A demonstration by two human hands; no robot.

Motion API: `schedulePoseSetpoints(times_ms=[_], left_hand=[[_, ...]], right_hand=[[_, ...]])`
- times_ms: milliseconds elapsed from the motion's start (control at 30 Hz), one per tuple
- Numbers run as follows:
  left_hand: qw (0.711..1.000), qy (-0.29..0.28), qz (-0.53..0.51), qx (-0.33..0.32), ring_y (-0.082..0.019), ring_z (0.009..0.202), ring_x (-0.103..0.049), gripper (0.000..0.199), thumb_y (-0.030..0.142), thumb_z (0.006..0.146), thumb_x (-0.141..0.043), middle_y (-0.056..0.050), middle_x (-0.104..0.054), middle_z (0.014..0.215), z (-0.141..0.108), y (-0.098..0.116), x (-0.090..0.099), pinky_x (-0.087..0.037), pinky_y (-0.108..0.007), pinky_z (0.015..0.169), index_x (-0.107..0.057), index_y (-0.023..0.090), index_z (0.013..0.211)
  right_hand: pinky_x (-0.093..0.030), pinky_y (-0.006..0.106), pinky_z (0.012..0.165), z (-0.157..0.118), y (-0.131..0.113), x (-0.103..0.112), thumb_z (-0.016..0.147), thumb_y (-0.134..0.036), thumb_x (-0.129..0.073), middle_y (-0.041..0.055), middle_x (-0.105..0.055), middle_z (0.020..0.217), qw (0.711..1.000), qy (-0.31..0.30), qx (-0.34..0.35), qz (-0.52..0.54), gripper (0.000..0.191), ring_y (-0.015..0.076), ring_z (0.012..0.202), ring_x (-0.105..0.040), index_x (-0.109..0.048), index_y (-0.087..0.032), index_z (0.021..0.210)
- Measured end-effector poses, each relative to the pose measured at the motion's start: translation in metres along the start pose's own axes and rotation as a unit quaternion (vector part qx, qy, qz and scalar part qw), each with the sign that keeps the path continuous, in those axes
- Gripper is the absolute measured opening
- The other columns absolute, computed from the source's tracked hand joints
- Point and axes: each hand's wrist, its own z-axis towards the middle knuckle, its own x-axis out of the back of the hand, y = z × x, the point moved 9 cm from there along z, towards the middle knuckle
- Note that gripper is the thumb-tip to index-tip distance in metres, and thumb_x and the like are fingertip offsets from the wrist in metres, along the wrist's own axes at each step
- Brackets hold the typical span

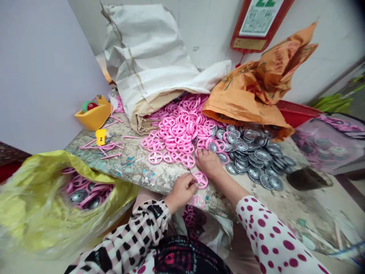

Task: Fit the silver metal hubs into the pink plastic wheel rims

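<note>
Left hand (180, 192) pinches a pink spoked plastic wheel (200, 179) by its rim, near the front edge of a mottled stone worktop (137, 171). Right hand (209, 163), loosely open, rests its fingertips at the heap of loose pink wheels (176, 133), beside many round grey metal discs (255, 160) still spread on the worktop. Pink wheels with grey centres (78, 196) lie in a yellow plastic bag (34, 213) past the left edge.

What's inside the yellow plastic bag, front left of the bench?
Inside the yellow plastic bag, pink plastic wheels and grey metal discs show at the mouth. Whatever lies deeper is hidden by the top layer and the bag's crumpled film.
</note>
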Motion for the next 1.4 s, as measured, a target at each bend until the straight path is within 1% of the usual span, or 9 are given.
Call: schedulePoseSetpoints(times_ms=[133,233,367,500,633,800,1033,1233,1400], left_hand=[[1.000,0.004,-0.011,0.002,-0.014,0.076,-0.053,0.011,0.017,0.078,-0.055,-0.003,-0.058,0.080,0.000,-0.002,0.000,-0.040,-0.026,0.072,-0.064,0.016,0.084],[0.999,0.015,-0.045,0.023,-0.014,0.077,-0.055,0.014,0.017,0.078,-0.054,-0.003,-0.059,0.080,0.001,-0.008,0.001,-0.042,-0.026,0.073,-0.063,0.016,0.087],[0.964,0.028,-0.227,0.133,-0.010,0.060,-0.053,0.033,0.035,0.082,-0.056,0.000,-0.055,0.079,0.000,-0.023,0.001,-0.045,-0.024,0.057,-0.055,0.017,0.110],[0.905,0.016,-0.387,0.174,-0.013,0.072,-0.060,0.055,0.048,0.075,-0.065,-0.003,-0.057,0.093,0.001,-0.012,-0.004,-0.051,-0.027,0.061,-0.049,0.019,0.120],[0.892,-0.015,-0.421,0.165,-0.012,0.068,-0.058,0.044,0.045,0.067,-0.074,-0.002,-0.061,0.082,0.001,0.005,-0.007,-0.049,-0.025,0.061,-0.055,0.014,0.092],[0.922,-0.024,-0.368,0.120,-0.008,0.061,-0.050,0.032,0.036,0.067,-0.073,0.002,-0.056,0.069,-0.003,0.021,-0.003,-0.041,-0.019,0.059,-0.055,0.014,0.081],[0.942,-0.012,-0.305,0.139,-0.008,0.055,-0.048,0.027,0.035,0.068,-0.069,0.003,-0.053,0.062,-0.010,0.028,-0.005,-0.040,-0.019,0.053,-0.054,0.014,0.075],[0.863,-0.043,-0.409,0.292,-0.012,0.050,-0.058,0.030,0.033,0.069,-0.069,0.000,-0.061,0.069,-0.022,0.014,-0.025,-0.048,-0.023,0.046,-0.050,0.016,0.086],[0.834,-0.030,-0.448,0.321,-0.012,0.054,-0.061,0.023,0.025,0.075,-0.065,-0.002,-0.063,0.071,-0.027,0.011,-0.029,-0.051,-0.022,0.048,-0.049,0.016,0.088]], right_hand=[[-0.045,0.040,0.083,-0.010,0.007,0.001,0.092,-0.019,-0.036,0.0226,-0.063,0.106,0.999,0.006,-0.016,0.033,0.049,0.0301,0.097,-0.059,-0.042,-0.001,0.138],[-0.046,0.038,0.084,-0.030,0.023,0.007,0.093,-0.024,-0.036,0.0192,-0.065,0.107,0.981,0.042,-0.086,0.171,0.050,0.0273,0.096,-0.061,-0.041,-0.006,0.139],[-0.046,0.037,0.091,-0.071,0.029,0.016,0.093,-0.039,-0.037,0.0129,-0.063,0.120,0.878,0.115,-0.144,0.442,0.047,0.0241,0.106,-0.060,-0.050,-0.014,0.132],[-0.042,0.037,0.100,-0.104,0.007,0.019,0.092,-0.047,-0.043,0.0092,-0.060,0.126,0.786,0.096,-0.146,0.593,0.047,0.0215,0.116,-0.055,-0.053,-0.018,0.128],[-0.043,0.035,0.100,-0.122,-0.009,0.028,0.093,-0.046,-0.042,0.0075,-0.060,0.124,0.787,0.081,-0.132,0.598,0.044,0.0203,0.116,-0.055,-0.054,-0.021,0.127],[-0.046,0.033,0.089,-0.130,-0.002,0.037,0.092,-0.044,-0.046,0.0084,-0.065,0.109,0.815,0.106,-0.128,0.555,0.038,0.0203,0.100,-0.060,-0.062,-0.021,0.117],[-0.048,0.033,0.084,-0.137,-0.002,0.026,0.083,-0.046,-0.060,0.0051,-0.070,0.100,0.712,0.102,-0.174,0.672,0.033,0.0203,0.092,-0.063,-0.067,-0.020,0.102],[-0.049,0.027,0.058,-0.142,0.004,0.000,0.071,-0.060,-0.067,0.0043,-0.067,0.085,0.599,0.037,-0.260,0.756,0.053,0.0163,0.067,-0.059,-0.063,-0.019,0.104],[-0.047,0.024,0.055,-0.155,0.012,-0.008,0.075,-0.063,-0.062,0.0013,-0.060,0.076,0.570,0.036,-0.295,0.766,0.055,0.0126,0.060,-0.055,-0.060,-0.019,0.108]])
